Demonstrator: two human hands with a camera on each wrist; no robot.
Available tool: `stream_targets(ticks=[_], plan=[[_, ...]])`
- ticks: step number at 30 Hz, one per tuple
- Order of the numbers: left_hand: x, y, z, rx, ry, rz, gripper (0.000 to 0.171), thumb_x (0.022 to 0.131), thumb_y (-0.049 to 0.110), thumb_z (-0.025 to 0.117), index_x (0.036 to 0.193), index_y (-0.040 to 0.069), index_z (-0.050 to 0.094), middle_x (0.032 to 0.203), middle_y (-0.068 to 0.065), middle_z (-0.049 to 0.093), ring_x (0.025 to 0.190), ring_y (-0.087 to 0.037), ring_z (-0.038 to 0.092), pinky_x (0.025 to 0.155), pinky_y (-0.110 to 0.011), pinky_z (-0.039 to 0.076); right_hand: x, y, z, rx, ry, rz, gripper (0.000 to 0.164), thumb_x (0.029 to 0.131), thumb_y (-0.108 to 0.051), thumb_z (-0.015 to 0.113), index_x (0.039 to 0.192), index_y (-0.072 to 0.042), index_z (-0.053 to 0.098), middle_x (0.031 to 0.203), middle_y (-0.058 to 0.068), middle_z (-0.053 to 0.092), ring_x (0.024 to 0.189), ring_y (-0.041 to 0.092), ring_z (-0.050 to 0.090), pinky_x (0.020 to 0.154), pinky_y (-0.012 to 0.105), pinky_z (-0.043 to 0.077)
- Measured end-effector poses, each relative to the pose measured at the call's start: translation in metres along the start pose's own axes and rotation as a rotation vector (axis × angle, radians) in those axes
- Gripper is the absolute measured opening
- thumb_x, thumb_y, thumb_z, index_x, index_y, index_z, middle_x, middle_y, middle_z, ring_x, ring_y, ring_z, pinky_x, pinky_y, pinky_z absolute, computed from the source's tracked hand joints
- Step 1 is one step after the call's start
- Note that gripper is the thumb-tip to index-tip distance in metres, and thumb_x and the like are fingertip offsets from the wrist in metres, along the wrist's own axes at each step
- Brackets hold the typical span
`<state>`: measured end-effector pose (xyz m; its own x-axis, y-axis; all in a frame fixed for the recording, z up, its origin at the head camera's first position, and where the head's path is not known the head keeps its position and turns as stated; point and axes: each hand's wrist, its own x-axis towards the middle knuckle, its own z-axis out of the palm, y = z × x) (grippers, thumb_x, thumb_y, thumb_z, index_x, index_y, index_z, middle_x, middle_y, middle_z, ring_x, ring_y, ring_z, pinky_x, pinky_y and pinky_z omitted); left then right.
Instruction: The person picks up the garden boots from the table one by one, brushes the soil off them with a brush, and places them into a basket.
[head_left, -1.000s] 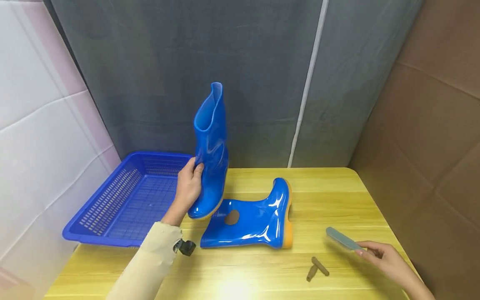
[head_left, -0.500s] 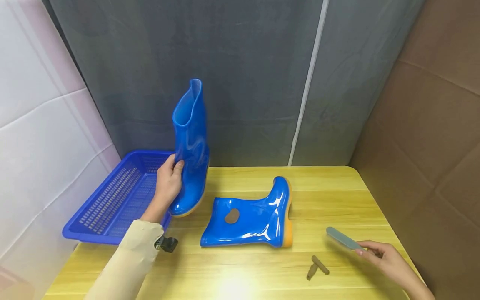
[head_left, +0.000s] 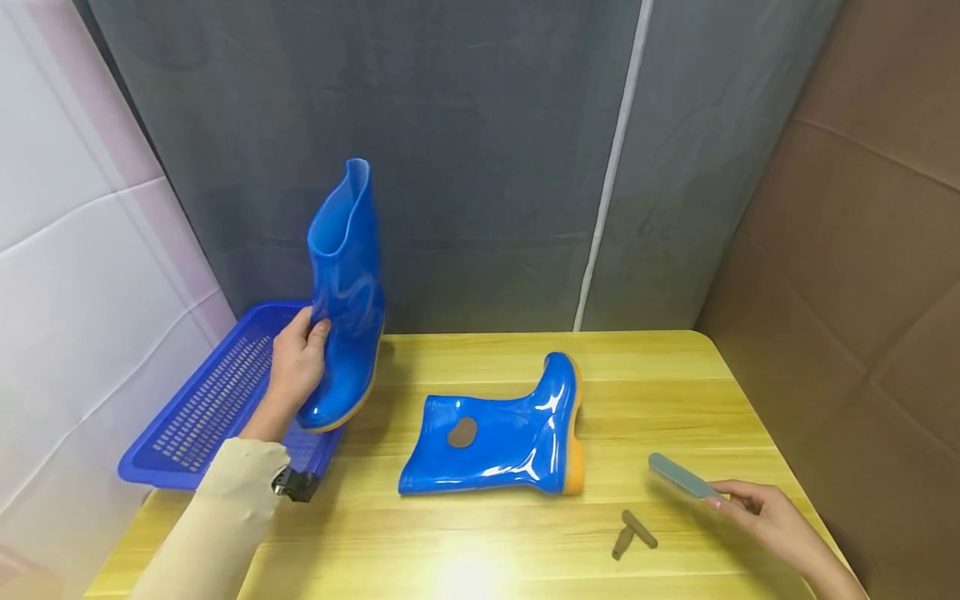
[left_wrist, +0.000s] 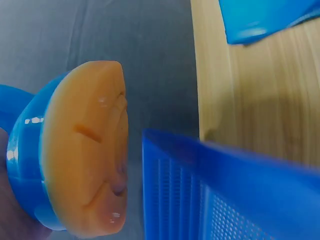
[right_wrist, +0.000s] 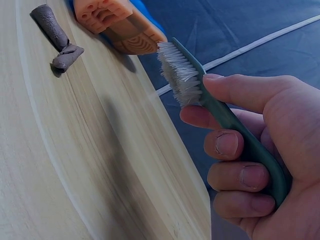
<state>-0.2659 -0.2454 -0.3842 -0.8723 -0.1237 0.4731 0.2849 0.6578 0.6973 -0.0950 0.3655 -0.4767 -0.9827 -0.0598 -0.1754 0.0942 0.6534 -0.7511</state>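
Observation:
My left hand (head_left: 296,367) grips a blue rain boot (head_left: 348,308) by its side, thumb toward me. The boot is upright, its opening at the top, raised over the right part of a blue plastic basket (head_left: 202,408). Its orange sole (left_wrist: 92,150) faces the left wrist camera. My right hand (head_left: 772,521) holds a green-handled brush (right_wrist: 235,125) with white bristles, fingers curled round the handle, above the table's right side. A second blue boot (head_left: 502,442) lies on its side mid-table, with a round brown patch (head_left: 462,432) on its shaft.
Two brown clay-like rolls (head_left: 633,532) lie on the yellow wood-grain table (head_left: 525,542), left of the right hand. A dark grey cloth wall (head_left: 480,167) stands behind the table. A brown panel (head_left: 862,292) rises at the right and a white one (head_left: 82,250) at the left.
The left hand has carried the upright boot leftward, from beside the lying boot to over the basket. My right hand and the brush have stayed nearly still.

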Motion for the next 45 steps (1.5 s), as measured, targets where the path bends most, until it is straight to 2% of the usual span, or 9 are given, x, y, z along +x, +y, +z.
stream_targets(ticks=[6,12,21,25,32,37,41,45], plan=[[0.003,-0.012,-0.006,0.035,0.005,0.0,0.03,0.106,0.019,0.041,0.117,-0.003,0.059,0.103,-0.024,0.064,0.091,-0.029,0.052,0.077,-0.038,0.041,-0.002,0.004,0.001,-0.004,0.002,0.005,0.044,0.097,-0.026,0.062,0.129,0.004,0.061,0.072,-0.005,0.05,0.063,0.004,0.042,0.055,0.024,0.038],[0.006,-0.026,-0.013,0.021,-0.019,-0.018,0.036,0.107,0.023,0.037,0.123,-0.004,0.056,0.112,-0.029,0.063,0.098,-0.036,0.056,0.082,-0.049,0.044,-0.004,0.006,0.001,-0.004,-0.002,-0.002,0.045,0.098,-0.026,0.061,0.129,0.005,0.06,0.074,-0.004,0.052,0.063,0.004,0.044,0.055,0.024,0.039],[0.006,-0.046,-0.02,0.037,-0.056,-0.067,0.037,0.107,0.023,0.036,0.127,-0.002,0.055,0.118,-0.029,0.061,0.105,-0.038,0.054,0.086,-0.054,0.043,-0.005,0.006,0.003,-0.007,0.012,-0.008,0.042,0.097,-0.026,0.062,0.128,0.004,0.062,0.076,-0.002,0.058,0.064,0.003,0.044,0.056,0.023,0.038],[0.006,-0.051,-0.019,0.052,-0.076,-0.078,0.037,0.107,0.024,0.037,0.128,-0.002,0.054,0.119,-0.029,0.061,0.105,-0.04,0.054,0.085,-0.054,0.042,-0.006,0.007,0.003,-0.015,0.017,-0.013,0.042,0.098,-0.026,0.062,0.128,0.004,0.062,0.074,-0.003,0.055,0.063,0.003,0.043,0.056,0.023,0.038],[0.01,-0.057,-0.021,0.069,-0.074,-0.058,0.036,0.107,0.023,0.039,0.124,-0.003,0.057,0.114,-0.029,0.063,0.097,-0.035,0.053,0.079,-0.047,0.041,-0.007,0.007,0.004,-0.006,0.025,-0.014,0.041,0.097,-0.025,0.062,0.127,0.004,0.063,0.07,-0.007,0.047,0.06,0.003,0.041,0.053,0.024,0.037],[0.007,-0.065,-0.024,0.098,-0.1,-0.063,0.034,0.107,0.021,0.039,0.124,-0.002,0.056,0.111,-0.027,0.063,0.094,-0.03,0.051,0.077,-0.041,0.04,-0.007,0.005,0.005,-0.002,0.031,-0.029,0.04,0.097,-0.024,0.063,0.126,0.003,0.064,0.069,-0.007,0.046,0.06,0.004,0.041,0.052,0.025,0.036],[0.003,-0.073,-0.023,0.088,-0.164,-0.086,0.037,0.107,0.021,0.037,0.13,-0.003,0.053,0.118,-0.031,0.061,0.103,-0.041,0.055,0.083,-0.054,0.045,-0.006,0.005,0.005,0.005,0.028,-0.034,0.039,0.097,-0.024,0.062,0.125,0.003,0.064,0.069,-0.007,0.045,0.059,0.004,0.041,0.051,0.025,0.036],[0.0,-0.076,-0.02,0.054,-0.216,-0.127,0.042,0.108,0.023,0.033,0.137,-0.004,0.048,0.132,-0.035,0.054,0.12,-0.052,0.051,0.097,-0.068,0.04,-0.005,0.005,0.005,0.014,0.019,-0.023,0.041,0.097,-0.024,0.062,0.126,0.004,0.063,0.067,-0.007,0.042,0.058,0.004,0.04,0.051,0.025,0.036]])
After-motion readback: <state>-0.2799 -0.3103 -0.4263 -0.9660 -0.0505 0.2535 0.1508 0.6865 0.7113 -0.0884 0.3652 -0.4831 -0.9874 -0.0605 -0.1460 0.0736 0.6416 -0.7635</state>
